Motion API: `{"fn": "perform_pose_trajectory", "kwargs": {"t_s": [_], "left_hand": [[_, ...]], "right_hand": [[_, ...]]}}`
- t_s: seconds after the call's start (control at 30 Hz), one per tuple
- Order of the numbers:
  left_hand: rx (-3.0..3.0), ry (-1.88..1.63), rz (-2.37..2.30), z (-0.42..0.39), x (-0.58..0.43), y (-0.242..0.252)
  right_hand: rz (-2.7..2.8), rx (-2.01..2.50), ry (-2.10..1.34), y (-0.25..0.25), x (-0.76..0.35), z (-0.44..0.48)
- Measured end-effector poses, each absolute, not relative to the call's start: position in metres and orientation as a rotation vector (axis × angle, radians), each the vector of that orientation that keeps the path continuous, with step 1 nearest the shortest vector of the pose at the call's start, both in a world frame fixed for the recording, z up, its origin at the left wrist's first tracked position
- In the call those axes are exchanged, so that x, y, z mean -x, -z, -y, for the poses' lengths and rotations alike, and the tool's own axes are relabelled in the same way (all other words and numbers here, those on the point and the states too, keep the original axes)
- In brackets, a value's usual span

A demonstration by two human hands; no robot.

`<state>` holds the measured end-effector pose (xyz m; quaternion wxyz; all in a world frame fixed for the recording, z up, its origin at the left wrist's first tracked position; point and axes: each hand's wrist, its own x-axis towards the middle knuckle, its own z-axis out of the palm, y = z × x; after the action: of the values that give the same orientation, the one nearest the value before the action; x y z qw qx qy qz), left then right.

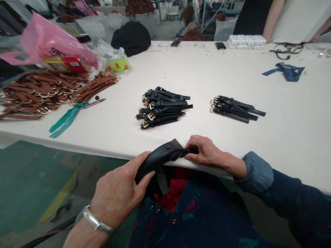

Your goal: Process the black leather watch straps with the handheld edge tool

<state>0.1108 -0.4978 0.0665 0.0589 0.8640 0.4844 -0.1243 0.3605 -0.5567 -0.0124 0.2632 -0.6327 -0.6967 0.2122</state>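
My left hand [121, 182] is closed round a black handheld tool [161, 155] shaped like a hair clipper, which slants up and right above the table's front edge. At the tool's wide end, my right hand [203, 151] pinches a short black strap [191, 151]; most of it is hidden by the fingers. Whether strap and tool touch, I cannot tell. Beyond my hands lies a larger pile of black buckled straps [162, 108]. A smaller pile of similar straps [235, 108] is off to the right, their gold buckles facing left.
Brown buckled straps [38, 89] are heaped at the left under a pink plastic bag [51, 38]. Nearby lie small scissors [94, 102] with teal cloth [66, 120]. Farther back are a black cap [131, 38], two phones, white boxes [245, 41], blue cloth [289, 71] and a standing person [297, 20].
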Motion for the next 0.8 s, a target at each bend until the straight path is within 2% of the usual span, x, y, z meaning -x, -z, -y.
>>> {"fn": "perform_pose_trajectory", "kwargs": {"t_s": [0.2,0.47,0.8], "left_hand": [[-2.580,0.476,-1.486,0.503,-0.089,-0.072],[-2.564,0.372,-1.500,0.495,-0.107,-0.066],[-2.492,0.276,-1.470,0.504,-0.082,-0.055]], "right_hand": [[1.896,1.704,-0.592,0.012,-0.360,0.556],[1.920,1.753,-0.593,0.012,-0.361,0.555],[2.019,1.893,-0.721,-0.007,-0.360,0.539]]}}
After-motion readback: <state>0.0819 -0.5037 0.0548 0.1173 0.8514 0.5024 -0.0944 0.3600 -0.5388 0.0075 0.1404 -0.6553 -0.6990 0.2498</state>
